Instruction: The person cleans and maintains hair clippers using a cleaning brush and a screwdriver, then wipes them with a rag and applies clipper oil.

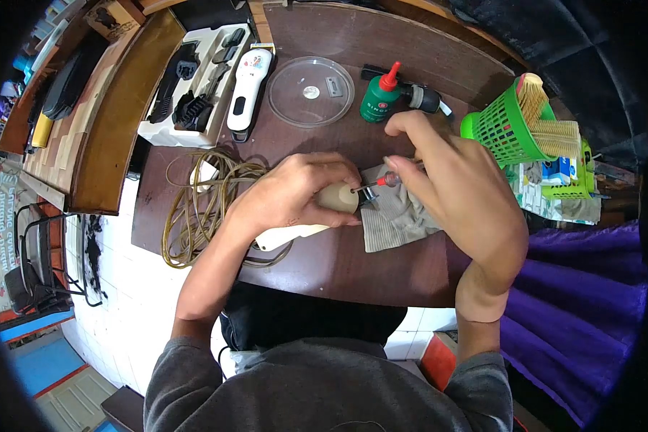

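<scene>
My left hand [291, 191] is wrapped around a cream hair clipper [336, 199], whose metal blade end points right. Pinched in my right hand [464, 191] is a small screwdriver [390, 178] with a red and clear handle; its shaft reaches to the clipper near the blade end. Whether the tip sits in a screw is too small to tell. Under the blade end and my right fingers lies a grey ribbed cloth [396, 227]. A coiled brown cord [183, 223] rests beside my left forearm.
Behind my hands are a white clipper [249, 90], a clear round lid [281, 111] holding a metal blade [333, 86], and a green oil bottle [375, 104]. A white tray [219, 75] of clipper guards stands back left. Back right is a green basket [498, 129] with brushes.
</scene>
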`<action>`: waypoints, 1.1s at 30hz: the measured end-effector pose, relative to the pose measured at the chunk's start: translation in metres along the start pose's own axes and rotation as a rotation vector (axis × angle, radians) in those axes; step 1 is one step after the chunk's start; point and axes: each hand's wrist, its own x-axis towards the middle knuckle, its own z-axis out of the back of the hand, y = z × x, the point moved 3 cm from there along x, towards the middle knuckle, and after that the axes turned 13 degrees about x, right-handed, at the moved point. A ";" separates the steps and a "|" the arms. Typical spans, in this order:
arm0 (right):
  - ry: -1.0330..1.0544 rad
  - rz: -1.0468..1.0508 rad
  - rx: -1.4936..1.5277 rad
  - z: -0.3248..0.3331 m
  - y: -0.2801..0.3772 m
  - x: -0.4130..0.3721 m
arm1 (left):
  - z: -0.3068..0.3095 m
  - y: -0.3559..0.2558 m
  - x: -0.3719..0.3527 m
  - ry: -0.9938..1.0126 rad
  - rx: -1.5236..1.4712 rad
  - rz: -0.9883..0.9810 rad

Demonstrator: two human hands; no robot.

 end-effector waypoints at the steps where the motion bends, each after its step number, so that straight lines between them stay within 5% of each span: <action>1: -0.089 0.180 0.017 0.000 0.001 -0.002 | 0.000 0.000 0.000 0.002 0.000 0.000; 7: -0.044 0.550 0.187 -0.003 0.006 -0.001 | 0.003 -0.004 -0.001 0.003 0.003 -0.002; 11: -0.112 0.480 0.194 0.029 -0.006 -0.003 | -0.004 0.001 -0.001 -0.025 -0.026 0.016; 13: -0.216 0.268 0.488 0.041 -0.019 -0.001 | 0.002 -0.004 0.003 0.003 -0.016 0.033; 15: -0.372 0.439 0.693 0.038 -0.048 0.018 | 0.004 -0.011 0.005 0.023 0.063 0.066; 17: -0.339 0.271 1.122 0.025 -0.085 0.035 | 0.003 -0.019 0.007 0.068 0.213 0.128; 19: -0.591 0.121 1.337 -0.009 -0.118 0.047 | -0.001 -0.031 0.009 0.089 0.326 0.142; 22: -0.597 0.189 1.588 -0.056 -0.151 0.057 | -0.009 -0.039 0.003 0.151 0.504 0.148; 33: -0.719 0.075 1.500 -0.066 -0.158 0.060 | -0.016 -0.047 0.008 0.093 0.650 0.252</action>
